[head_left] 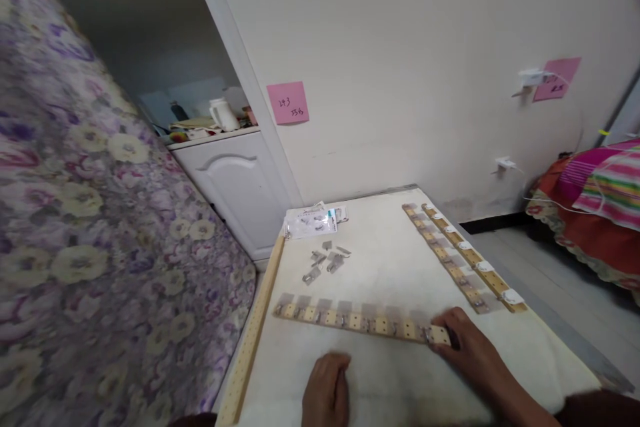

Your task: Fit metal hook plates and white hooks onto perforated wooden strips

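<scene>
My right hand (467, 347) pinches the right end of a long wooden strip (383, 325) lying across the table. Small metal fittings on clear plastic cards sit in a row along this strip. My left hand (326, 390) is below the strip, apart from it. Its fingers are curled together and slightly blurred, and anything inside them is hidden. Several loose metal pieces on clear cards (335, 262) lie beyond the strip, toward the left.
At the right, a second strip with cards (445, 257) lies beside a strip with white pieces (484, 267). A bare wooden bar (257, 323) runs along the table's left edge. Plastic packets (311, 222) lie at the back left. A flowered curtain (125, 247) hangs left.
</scene>
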Demonstrator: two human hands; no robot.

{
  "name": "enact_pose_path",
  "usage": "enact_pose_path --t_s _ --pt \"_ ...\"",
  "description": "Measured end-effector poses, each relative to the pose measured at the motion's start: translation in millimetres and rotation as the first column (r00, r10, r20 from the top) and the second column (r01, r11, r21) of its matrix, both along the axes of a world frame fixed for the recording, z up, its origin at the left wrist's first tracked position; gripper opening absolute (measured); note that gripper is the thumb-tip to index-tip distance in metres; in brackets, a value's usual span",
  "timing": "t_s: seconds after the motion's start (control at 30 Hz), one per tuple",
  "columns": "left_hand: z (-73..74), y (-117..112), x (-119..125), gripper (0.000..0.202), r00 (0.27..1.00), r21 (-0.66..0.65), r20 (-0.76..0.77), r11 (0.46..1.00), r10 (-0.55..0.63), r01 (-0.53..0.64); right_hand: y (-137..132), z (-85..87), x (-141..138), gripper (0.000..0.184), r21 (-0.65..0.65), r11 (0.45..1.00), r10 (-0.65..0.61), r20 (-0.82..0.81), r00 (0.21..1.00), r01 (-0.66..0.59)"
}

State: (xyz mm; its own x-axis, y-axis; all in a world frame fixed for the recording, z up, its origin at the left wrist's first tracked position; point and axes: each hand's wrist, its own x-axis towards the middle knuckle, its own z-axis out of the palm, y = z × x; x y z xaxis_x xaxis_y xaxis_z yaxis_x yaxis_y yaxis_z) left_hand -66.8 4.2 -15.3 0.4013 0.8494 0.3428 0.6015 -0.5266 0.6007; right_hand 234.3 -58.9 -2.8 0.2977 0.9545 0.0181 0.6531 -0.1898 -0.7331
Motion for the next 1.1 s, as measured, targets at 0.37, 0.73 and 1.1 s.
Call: enact_pose_path --t_s 0.37,0.73,1.1 --pt "-1.4 -6 0 0.024 1.0 0.019 -0.027 1.0 -0.012 0.013 -4 -5.4 -3 0.018 -0.079 0.994 0.077 0.012 0.997 -0.076" --pt "-7.6 -6 -3 0.023 0.998 0.061 -0.051 0.997 -0.044 0.047 -15 -6.0 -10 0.013 -0.066 0.993 0.104 0.038 0.994 -0.101" --pt "-8.7 -4 -4 0.022 0.999 0.031 -0.022 0.998 -0.046 0.046 -34 -27.4 -18 0.02 -0.017 0.998 0.056 0.052 0.997 -0.055"
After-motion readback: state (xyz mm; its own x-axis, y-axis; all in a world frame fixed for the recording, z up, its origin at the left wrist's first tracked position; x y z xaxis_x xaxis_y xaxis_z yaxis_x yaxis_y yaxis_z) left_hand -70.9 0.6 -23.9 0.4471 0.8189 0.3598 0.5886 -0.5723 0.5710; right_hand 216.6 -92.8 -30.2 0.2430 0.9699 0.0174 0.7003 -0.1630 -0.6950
